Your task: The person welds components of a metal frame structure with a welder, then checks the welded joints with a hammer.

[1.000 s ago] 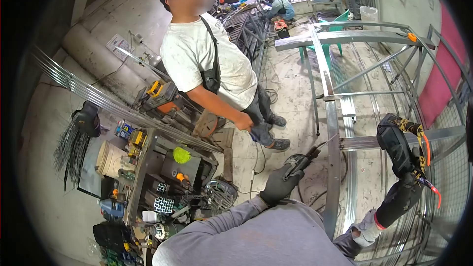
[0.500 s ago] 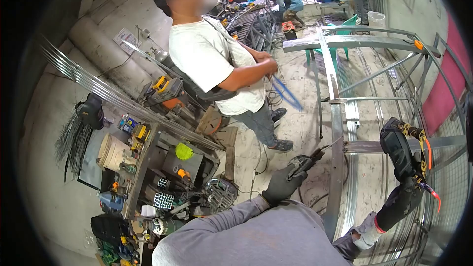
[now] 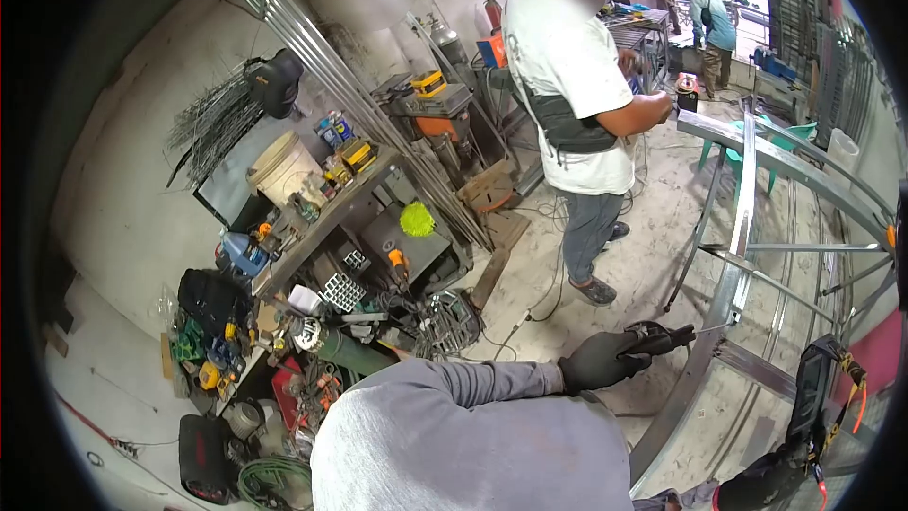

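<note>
My left hand (image 3: 602,361), in a dark glove, is closed round a black welding electrode holder (image 3: 662,338). A thin rod (image 3: 716,326) sticks out of the holder toward a joint of the metal frame (image 3: 695,388). At the lower right, my right hand (image 3: 761,483) is dark-gloved and partly lost in the shadowed edge of the view. Just above it is a black welding mask (image 3: 813,393) with a patterned strap and orange cords. Whether the fingers there grip the mask is hard to make out.
A person (image 3: 577,66) in a white shirt stands beyond the frame. Cluttered shelves (image 3: 322,227) with tools and a bucket (image 3: 284,168) are on the left. Long metal tubes (image 3: 284,24) lean there. Cables (image 3: 544,308) lie on the floor. Two people work farther back.
The view has swung left, so the shelves show more fully. My right hand and the mask now sit lower at the right edge. The standing person's hands have moved apart.
</note>
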`<state>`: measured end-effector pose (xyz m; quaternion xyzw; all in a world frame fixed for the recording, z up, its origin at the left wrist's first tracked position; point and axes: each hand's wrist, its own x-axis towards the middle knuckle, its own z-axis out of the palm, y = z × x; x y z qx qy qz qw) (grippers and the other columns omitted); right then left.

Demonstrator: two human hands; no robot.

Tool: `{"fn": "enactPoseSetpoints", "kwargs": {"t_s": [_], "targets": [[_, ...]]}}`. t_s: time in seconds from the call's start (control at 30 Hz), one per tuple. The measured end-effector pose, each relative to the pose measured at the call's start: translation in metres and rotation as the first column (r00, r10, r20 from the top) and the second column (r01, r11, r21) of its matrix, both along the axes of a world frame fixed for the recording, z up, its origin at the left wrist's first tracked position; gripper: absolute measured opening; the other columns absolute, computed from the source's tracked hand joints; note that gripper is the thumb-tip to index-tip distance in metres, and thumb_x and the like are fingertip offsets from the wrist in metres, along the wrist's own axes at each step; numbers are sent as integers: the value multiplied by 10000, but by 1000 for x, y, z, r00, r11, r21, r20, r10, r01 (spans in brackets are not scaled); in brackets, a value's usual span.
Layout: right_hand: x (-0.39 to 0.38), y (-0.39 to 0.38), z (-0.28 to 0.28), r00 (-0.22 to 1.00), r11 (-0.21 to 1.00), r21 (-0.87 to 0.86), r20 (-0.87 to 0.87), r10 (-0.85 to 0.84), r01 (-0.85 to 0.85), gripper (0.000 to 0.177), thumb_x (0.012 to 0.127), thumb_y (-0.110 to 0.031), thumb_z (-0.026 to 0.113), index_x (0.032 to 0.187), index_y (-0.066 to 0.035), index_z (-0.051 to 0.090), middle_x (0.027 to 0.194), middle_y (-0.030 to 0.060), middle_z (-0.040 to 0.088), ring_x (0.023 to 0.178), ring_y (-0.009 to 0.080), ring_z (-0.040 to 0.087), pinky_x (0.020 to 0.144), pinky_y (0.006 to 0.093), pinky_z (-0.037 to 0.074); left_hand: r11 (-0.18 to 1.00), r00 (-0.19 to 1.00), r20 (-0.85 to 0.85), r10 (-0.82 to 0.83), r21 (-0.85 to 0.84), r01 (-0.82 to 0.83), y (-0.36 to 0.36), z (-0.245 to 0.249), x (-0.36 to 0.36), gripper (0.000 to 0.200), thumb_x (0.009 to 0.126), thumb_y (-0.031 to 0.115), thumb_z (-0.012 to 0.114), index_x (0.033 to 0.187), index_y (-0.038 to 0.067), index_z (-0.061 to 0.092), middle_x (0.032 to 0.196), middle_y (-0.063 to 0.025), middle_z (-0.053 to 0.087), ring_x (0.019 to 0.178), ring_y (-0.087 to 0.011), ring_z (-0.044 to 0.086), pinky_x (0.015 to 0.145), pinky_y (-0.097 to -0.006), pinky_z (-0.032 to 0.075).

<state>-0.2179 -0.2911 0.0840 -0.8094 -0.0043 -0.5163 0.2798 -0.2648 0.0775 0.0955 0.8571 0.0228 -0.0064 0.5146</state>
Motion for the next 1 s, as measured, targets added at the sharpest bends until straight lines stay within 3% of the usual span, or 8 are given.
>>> {"fn": "enactPoseSetpoints", "kwargs": {"t_s": [0.43,0.6,0.63,0.73,0.8,0.87,0.93,1.0], "targets": [[-2,-8,-16,980,983,112,-153,-128,146,511,1079,-401,467,1351,7,610,1327,225,650,1197,446,634,991,605,488,996,998,-1,69,58,-69,6,-3,-3,364,939,374,722,1124,63,685,837,-140,726,761,-287,713,715,-406,540],[-18,-4,-1,971,924,-306,139,-196,231,314,986,-34,626,1293,-13,687,1217,172,703,1071,351,679,911,456,537,989,999,53,1,151,-9,3,-15,1,336,934,373,713,1076,69,695,832,-154,723,753,-316,716,703,-416,535],[-19,-18,-8,950,888,-354,0,-313,293,340,972,-38,654,1309,-7,674,1227,174,700,1108,375,669,936,481,536,993,998,25,53,102,-55,3,-13,-1,347,932,370,716,1083,58,695,829,-148,722,752,-295,715,701,-405,534],[-24,12,16,991,991,-75,78,-109,114,311,1017,-112,639,1301,15,653,1203,213,665,1073,334,662,928,416,523,997,997,-37,72,16,-72,5,-11,-4,367,927,358,742,1112,44,693,857,-134,725,774,-249,701,721,-384,530],[-26,26,32,977,917,341,117,179,-208,441,946,78,664,1356,-83,649,1271,226,622,1125,409,643,922,471,545,997,995,-66,73,-16,-74,3,-10,-4,379,924,348,766,1133,41,692,888,-128,728,798,-222,687,741,-376,527],[-27,7,8,993,960,255,47,104,-112,448,958,68,664,1377,-83,624,1275,224,604,1126,398,642,903,459,548,995,996,-3,85,-53,-85,-1,-6,-5,370,922,342,767,1111,33,693,874,-125,726,792,-222,683,735,-372,525],[-27,4,8,988,979,-153,94,-121,135,434,978,43,657,1388,-92,613,1269,208,593,1121,370,642,880,437,550,998,997,-44,67,-12,-68,-1,0,-3,361,922,339,765,1101,34,693,867,-121,724,791,-217,683,734,-368,525],[-27,5,6,995,987,132,47,91,-97,412,997,18,644,1392,-96,606,1256,199,591,1109,352,645,862,422,552,998,995,-83,59,27,-57,-2,2,-2,352,923,337,764,1090,35,693,860,-117,721,790,-212,683,732,-365,526]]}}
